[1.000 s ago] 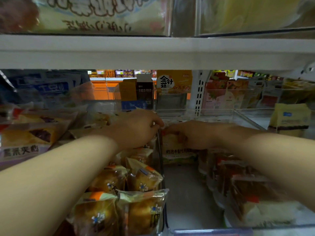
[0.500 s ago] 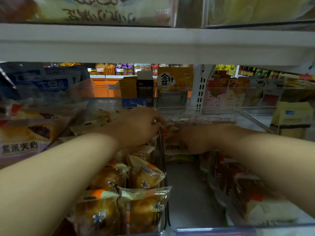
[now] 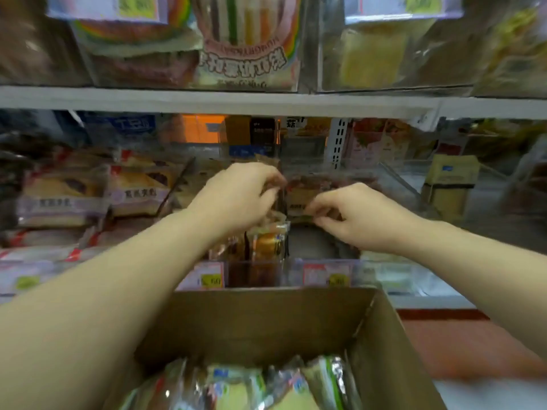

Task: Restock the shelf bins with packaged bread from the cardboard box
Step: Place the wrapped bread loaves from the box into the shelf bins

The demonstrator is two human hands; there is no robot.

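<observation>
Both arms reach into the middle shelf. My left hand [image 3: 239,196] has its fingers curled at the top of the clear divider [image 3: 280,208] between two bins. My right hand [image 3: 352,217] pinches the lower edge of a tan bread package [image 3: 297,199] standing at the back of the right bin [image 3: 322,250]. The left bin holds orange-brown bun packs [image 3: 266,242]. The open cardboard box [image 3: 266,318] sits below my arms, with several green and yellow bread packs [image 3: 236,386] in its bottom. The frame is motion-blurred.
Purple-labelled sandwich bread packs [image 3: 68,199] fill the bins at left. A yellow bag [image 3: 450,184] stands at right. The upper shelf [image 3: 266,99] carries rainbow cake packs [image 3: 236,51] close overhead. Price tags [image 3: 210,279] line the bin fronts. Red floor [image 3: 461,335] shows right of the box.
The view has pulled back and down, so the cardboard box and the upper shelf now show. My right hand has slid from on top of the tan package to its front edge.
</observation>
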